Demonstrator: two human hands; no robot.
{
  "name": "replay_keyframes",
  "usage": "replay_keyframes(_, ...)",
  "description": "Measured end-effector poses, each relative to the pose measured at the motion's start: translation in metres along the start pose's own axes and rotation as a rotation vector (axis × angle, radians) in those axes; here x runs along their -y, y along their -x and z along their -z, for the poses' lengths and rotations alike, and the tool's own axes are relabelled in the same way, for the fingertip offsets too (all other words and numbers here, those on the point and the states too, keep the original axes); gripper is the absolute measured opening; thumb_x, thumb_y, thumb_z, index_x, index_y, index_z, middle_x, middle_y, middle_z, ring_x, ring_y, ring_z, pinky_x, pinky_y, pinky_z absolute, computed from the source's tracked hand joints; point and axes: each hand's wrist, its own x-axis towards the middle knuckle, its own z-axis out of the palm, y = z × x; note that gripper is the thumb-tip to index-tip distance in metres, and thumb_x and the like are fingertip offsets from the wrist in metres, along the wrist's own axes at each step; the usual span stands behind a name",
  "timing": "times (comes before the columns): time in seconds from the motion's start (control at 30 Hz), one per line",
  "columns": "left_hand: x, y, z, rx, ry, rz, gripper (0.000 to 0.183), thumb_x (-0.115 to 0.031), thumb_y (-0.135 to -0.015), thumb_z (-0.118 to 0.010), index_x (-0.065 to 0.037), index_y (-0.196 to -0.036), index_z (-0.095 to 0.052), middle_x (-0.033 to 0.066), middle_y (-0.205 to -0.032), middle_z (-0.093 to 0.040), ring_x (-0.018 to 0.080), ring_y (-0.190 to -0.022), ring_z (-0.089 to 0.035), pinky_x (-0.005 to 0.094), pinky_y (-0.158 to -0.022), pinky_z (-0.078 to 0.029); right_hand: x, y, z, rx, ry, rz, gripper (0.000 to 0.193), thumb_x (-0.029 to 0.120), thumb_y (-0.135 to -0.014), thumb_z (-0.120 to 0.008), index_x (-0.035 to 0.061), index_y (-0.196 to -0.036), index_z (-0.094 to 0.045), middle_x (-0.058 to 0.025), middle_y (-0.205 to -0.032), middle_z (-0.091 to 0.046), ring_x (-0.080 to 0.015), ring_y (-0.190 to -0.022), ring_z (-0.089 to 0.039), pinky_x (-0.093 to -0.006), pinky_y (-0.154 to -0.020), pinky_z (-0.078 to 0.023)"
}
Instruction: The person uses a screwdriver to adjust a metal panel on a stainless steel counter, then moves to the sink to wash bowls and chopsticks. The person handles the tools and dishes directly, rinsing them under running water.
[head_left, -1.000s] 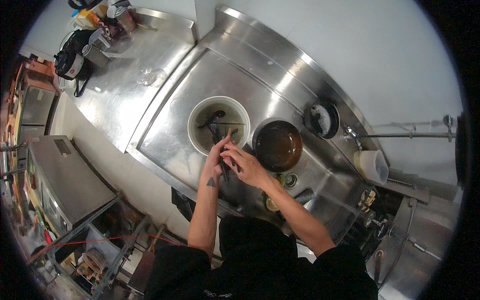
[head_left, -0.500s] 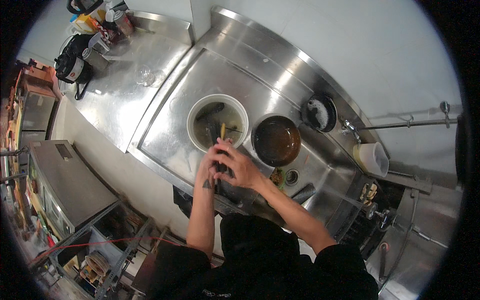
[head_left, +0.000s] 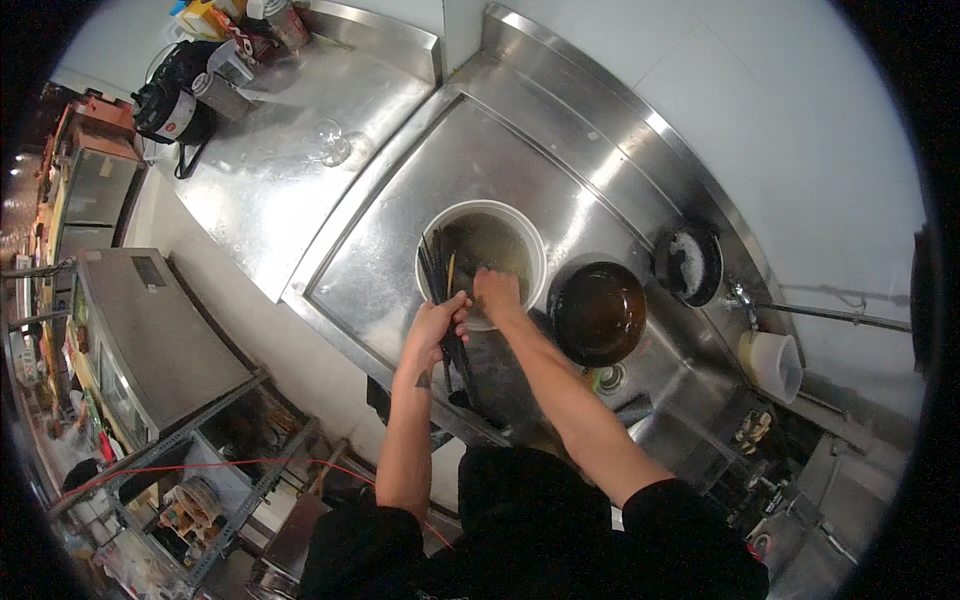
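My left hand [head_left: 437, 328] is closed round a bundle of black chopsticks [head_left: 434, 268], with one yellowish stick among them. Their upper ends lean over the near left rim of a round white bucket [head_left: 541, 262] of murky water. Inside the bucket's near side is my right hand [head_left: 497, 292], its fingers curled down at the water. Whatever those fingertips hold, if anything, is hidden. Below my left hand the bundle's lower ends point toward the counter's front edge, near a small dark rounded thing I cannot make out.
Right of the bucket sits a brown-black pan [head_left: 598, 314], partly over the sink. A smaller black pan with suds [head_left: 688, 268] stands by the tap [head_left: 741, 296]. A white tub [head_left: 770, 365] is beyond it. At the far left are a black pot [head_left: 170, 107] and a glass lid-like disc [head_left: 330, 146].
My hands have come apart: the left now grips the bundle at the near left rim, and the right has gone into the bucket. The whole view has shifted, with the counter further right.
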Motion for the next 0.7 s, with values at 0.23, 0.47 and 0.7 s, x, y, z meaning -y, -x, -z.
replay_keyframes(0.23, 0.01, 0.0, -0.004, -0.01, 0.058, 0.013, 0.034, -0.035, -0.098, -0.069, -0.002, -0.097, -0.062, -0.0049, -0.062, -0.043, 0.008, -0.048, -0.04, 0.0275, -0.043, -0.034, -0.043, 0.068, 0.089, -0.087, -0.185, 0.115, 0.031, 0.028, -0.1, -0.054, 0.0, -0.097, -0.069, -0.027, -0.09, -0.071, -0.0457, -0.09, -0.069, -0.0544, -0.082, -0.053)
replay_keyframes(0.47, 0.045, 0.043, -0.121, 0.218, -0.143, -0.078, 0.039, -0.041, -0.094, -0.073, -0.003, -0.104, -0.069, -0.0027, -0.069, -0.056, 0.0069, -0.047, -0.043, 0.0251, -0.043, -0.034, -0.056, 0.226, 0.089, -0.259, -0.423, -0.136, 0.031, 0.025, -0.101, -0.05, -0.0009, -0.108, -0.065, -0.0277, -0.095, -0.07, -0.0477, -0.091, -0.067, -0.056, -0.081, -0.053)
replay_keyframes(0.7, 0.16, 0.083, -0.27, 0.5, -0.524, -0.244, 0.033, -0.034, -0.096, -0.071, -0.008, -0.076, -0.064, 0.0008, -0.066, -0.062, 0.0079, -0.065, -0.059, 0.0237, -0.06, -0.043, -0.199, 0.364, -0.064, -0.612, -1.229, -0.337, 0.055, 0.043, -0.106, -0.047, -0.0018, -0.138, -0.051, -0.021, -0.112, -0.07, -0.0328, -0.104, -0.067, -0.0415, -0.093, -0.051)
